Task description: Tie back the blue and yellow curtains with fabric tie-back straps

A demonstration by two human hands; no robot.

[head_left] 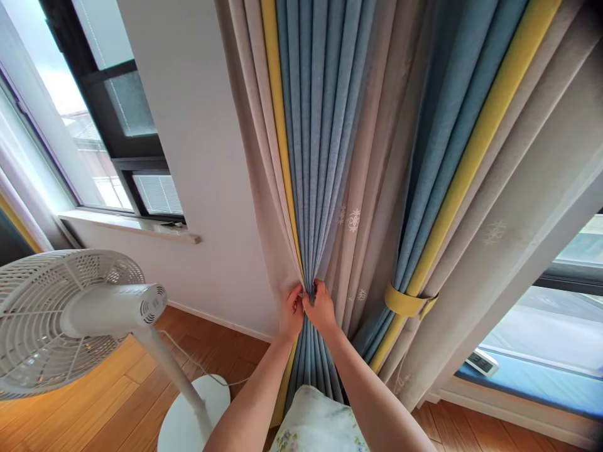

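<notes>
A curtain with blue (313,125), yellow and beige panels hangs in the middle, drawn into a narrow waist. Both of my hands are at that waist. My left hand (292,314) is closed on the curtain's left side, and my right hand (321,309) is closed on its front and right side, the fingertips of the two nearly meeting. Below them the folds spread out again. To the right, a second blue, yellow and beige curtain (452,182) is held together by a yellow tieback (405,302).
A white standing fan (113,311) is at the left, its round base (193,414) and cord on the wooden floor (113,408). Behind it are a window and a sill (132,229). At the right, a small white device (481,362) lies on a blue-covered ledge (541,386).
</notes>
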